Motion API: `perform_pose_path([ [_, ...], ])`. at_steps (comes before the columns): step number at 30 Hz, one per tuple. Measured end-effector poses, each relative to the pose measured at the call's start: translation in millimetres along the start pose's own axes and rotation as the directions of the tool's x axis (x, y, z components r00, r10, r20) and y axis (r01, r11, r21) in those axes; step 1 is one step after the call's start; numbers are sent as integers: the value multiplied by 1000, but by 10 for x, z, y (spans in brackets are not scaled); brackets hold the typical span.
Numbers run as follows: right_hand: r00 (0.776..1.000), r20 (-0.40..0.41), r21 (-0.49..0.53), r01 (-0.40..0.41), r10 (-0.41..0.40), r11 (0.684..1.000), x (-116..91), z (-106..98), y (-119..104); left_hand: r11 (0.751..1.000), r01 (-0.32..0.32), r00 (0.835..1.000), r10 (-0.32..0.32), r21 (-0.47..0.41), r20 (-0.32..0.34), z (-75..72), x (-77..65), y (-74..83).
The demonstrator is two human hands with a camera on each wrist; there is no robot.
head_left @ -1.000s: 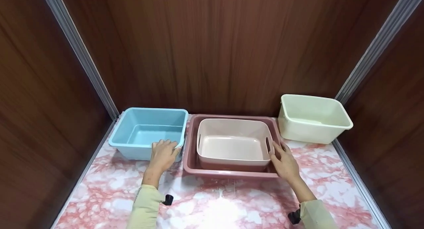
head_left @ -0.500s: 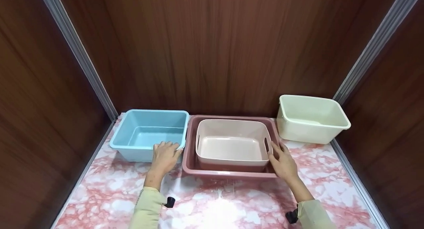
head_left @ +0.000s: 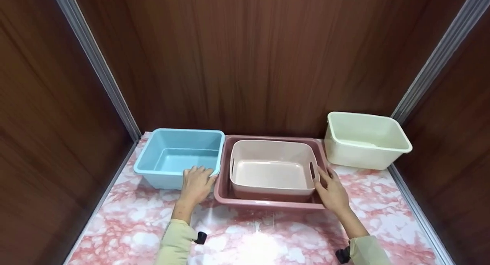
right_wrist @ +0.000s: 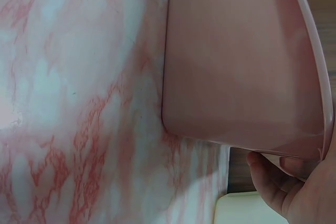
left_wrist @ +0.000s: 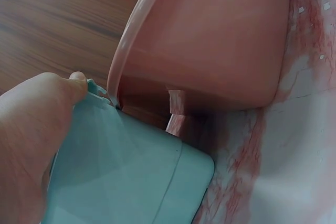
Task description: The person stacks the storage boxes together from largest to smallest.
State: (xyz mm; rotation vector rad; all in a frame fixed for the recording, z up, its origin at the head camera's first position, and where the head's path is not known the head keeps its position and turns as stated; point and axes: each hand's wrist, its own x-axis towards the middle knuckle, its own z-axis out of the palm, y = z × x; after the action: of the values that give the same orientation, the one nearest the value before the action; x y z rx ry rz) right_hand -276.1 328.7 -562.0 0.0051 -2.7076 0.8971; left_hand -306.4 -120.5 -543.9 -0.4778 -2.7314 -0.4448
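Note:
At the left stands a light blue plastic bin (head_left: 177, 173). My left hand (head_left: 197, 184) grips its near right rim, fingers over the edge; in the left wrist view the thumb (left_wrist: 78, 80) lies at the rim's corner. A wide dark rose tub (head_left: 268, 204) stands right beside the bin, and their rims meet in the left wrist view. Inside the tub sits a smaller pale pink basket (head_left: 272, 173) with handle slots. My right hand (head_left: 332, 190) holds the tub's right rim, thumb on the basket's side; in the right wrist view fingers (right_wrist: 265, 179) curl below the rim.
A cream bin (head_left: 363, 156) stands at the back right, just past the tub. Brown wood-grain panels (head_left: 245, 66) with metal corner strips (head_left: 95, 62) enclose the back and sides. The table top (head_left: 126, 226) has a red and white marbled cover.
The blue bin has shifted slightly right with my left hand, closing the narrow gap to the rose tub. My right hand keeps its hold, and the head view has shifted a little.

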Motion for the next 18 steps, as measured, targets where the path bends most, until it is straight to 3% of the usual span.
perform_pose_path([
  [18,1000,-8,-48,-14,14,999,-40,-13,-19,997,40,998,-43,-60,-40,33,-20,36],
])
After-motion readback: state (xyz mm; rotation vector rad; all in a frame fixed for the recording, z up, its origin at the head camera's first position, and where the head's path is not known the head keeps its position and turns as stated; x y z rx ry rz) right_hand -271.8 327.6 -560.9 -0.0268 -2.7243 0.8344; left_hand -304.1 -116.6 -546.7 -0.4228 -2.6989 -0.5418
